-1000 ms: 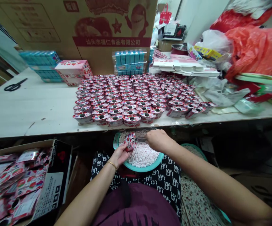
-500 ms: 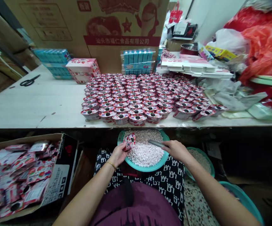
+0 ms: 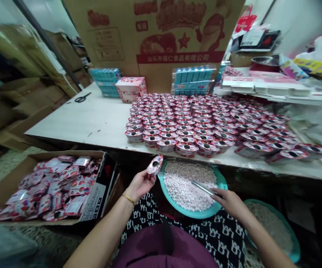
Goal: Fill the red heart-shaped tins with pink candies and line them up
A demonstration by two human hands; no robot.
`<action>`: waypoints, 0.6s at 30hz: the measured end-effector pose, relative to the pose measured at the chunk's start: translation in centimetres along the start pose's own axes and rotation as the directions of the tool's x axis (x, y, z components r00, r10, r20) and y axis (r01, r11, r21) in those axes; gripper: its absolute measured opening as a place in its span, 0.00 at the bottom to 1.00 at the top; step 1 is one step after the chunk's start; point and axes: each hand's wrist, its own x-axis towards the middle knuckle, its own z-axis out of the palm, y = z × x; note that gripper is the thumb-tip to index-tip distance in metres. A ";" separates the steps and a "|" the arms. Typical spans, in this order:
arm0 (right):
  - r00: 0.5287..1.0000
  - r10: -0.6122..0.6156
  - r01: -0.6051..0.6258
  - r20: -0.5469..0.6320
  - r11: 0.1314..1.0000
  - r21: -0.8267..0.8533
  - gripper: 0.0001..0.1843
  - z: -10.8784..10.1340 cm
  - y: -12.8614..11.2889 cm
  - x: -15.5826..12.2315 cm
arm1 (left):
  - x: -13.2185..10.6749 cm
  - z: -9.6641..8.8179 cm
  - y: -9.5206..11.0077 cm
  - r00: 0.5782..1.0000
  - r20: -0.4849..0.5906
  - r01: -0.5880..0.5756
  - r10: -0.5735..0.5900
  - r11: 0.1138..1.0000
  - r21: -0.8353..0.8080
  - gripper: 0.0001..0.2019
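Observation:
My left hand (image 3: 142,183) grips a small oval candy pack (image 3: 155,165) in pink and red, just left of the teal basin's rim. The pack is tilted, and the dark round hole in its end faces me. My right hand (image 3: 228,201) is closed around long silver metal tongs (image 3: 202,187), whose tips point left over the candies. The teal basin (image 3: 194,214) rests at my lap and holds a heap of small white and pale pink candies (image 3: 187,191). Whether the tongs' tips touch the candies, I cannot tell.
Many similar packs (image 3: 186,149) stand in rows on the white table (image 3: 105,119). An open carton (image 3: 91,203) at left holds loose packs. A second teal basin (image 3: 295,242) stands at lower right. Scissors (image 3: 82,97) and a large cardboard box (image 3: 155,74) are at the back.
The view has swung left, so the table and basin appear farther right. My left hand has moved the pack away from above the basin to its left side. The tongs stay over the candies.

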 end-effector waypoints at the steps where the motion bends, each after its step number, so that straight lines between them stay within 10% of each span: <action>1: 1.000 0.006 -0.006 -0.002 1.000 0.015 0.22 0.4 0.3 0.0 | -0.6 0.0 1.4 0.999 -0.003 -0.042 0.042 0.999 -0.012 0.06; 10: 0.999 -0.022 0.017 0.034 0.991 0.130 0.23 2.0 -0.2 -0.2 | 2.4 1.7 13.3 0.858 -0.196 -0.424 0.475 0.870 0.252 0.06; 15: 0.999 -0.032 0.031 0.017 0.995 0.094 0.24 2.2 -0.6 0.3 | 3.5 2.3 13.1 0.743 -0.089 -0.612 0.664 0.727 0.312 0.12; 18: 0.999 0.009 -0.008 -0.040 1.000 0.023 0.25 2.2 0.3 0.6 | 3.8 1.9 11.8 0.743 0.002 -0.627 0.669 0.695 0.353 0.15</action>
